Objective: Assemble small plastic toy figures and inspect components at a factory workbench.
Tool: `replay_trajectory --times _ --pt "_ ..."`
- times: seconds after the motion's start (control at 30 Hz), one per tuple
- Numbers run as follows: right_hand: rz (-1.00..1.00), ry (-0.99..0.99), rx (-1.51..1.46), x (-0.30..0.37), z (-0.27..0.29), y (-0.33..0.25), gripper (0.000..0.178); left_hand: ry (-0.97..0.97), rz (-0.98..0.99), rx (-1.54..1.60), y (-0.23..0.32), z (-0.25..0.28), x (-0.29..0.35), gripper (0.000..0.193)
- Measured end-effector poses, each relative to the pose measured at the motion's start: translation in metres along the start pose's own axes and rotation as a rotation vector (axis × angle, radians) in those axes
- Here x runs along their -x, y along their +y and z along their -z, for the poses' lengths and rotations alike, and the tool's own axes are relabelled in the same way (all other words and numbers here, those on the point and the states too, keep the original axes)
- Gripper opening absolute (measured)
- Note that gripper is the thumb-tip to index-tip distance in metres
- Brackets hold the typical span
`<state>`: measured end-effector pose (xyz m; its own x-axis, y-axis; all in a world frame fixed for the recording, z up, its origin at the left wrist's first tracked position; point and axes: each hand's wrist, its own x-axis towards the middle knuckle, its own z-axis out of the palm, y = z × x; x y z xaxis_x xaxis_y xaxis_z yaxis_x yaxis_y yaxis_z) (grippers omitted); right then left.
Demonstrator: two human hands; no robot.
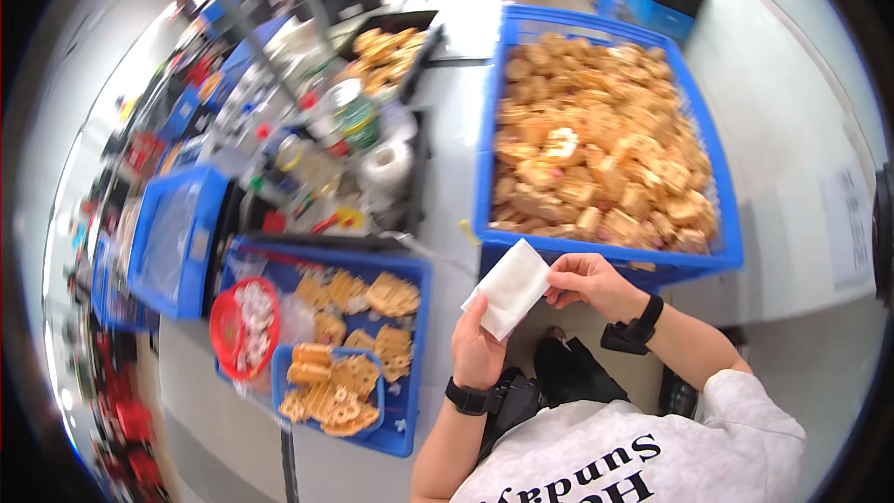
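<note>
A flat white rectangle, apparently folded paper or tissue (507, 287), is held in front of my body between both hands. My left hand (477, 352) grips its lower left part, with the thumb lying on top. At its right edge the fingers of my right hand (591, 285) are pinched together on it. Just beyond the hands stands a large blue crate (610, 259), heaped with light wooden-looking pieces (596, 144). To the left, a shallow blue tray (410, 410) holds more such flat tan pieces (394, 294).
In the shallow tray sit a red bowl (218, 321) of small white bits and a small blue basket (380, 414) of tan pieces. Behind it are a paper roll (385, 166), bottles (352, 112) and a black bin (430, 37) of tan pieces. A lidded blue box (172, 242) stands at left.
</note>
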<state>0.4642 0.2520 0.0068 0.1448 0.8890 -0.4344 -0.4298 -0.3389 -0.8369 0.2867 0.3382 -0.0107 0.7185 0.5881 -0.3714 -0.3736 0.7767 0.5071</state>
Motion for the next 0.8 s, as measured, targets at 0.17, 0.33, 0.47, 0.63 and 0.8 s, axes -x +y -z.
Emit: replay_trajectory --times 0.17,0.33,0.47,0.63,0.8 --pt "0.270 0.305 0.023 0.088 0.056 0.016 0.018 -0.210 0.204 -0.149 -0.069 -0.049 -0.007 0.040" --pt "0.479 0.396 0.172 0.198 0.128 0.020 0.008 -0.274 0.276 -0.380 -0.152 -0.083 -0.001 0.059" --pt "0.363 0.308 0.212 0.290 0.176 0.013 0.005 -0.777 -0.006 -0.865 -0.195 -0.140 0.002 0.072" --pt "0.097 0.205 0.175 0.367 0.224 0.025 0.009 -1.340 0.089 -0.919 -0.269 -0.238 0.017 0.070" --pt "0.047 0.188 0.098 0.409 0.260 0.044 0.009 -1.396 0.269 -1.115 -0.341 -0.268 0.033 0.058"
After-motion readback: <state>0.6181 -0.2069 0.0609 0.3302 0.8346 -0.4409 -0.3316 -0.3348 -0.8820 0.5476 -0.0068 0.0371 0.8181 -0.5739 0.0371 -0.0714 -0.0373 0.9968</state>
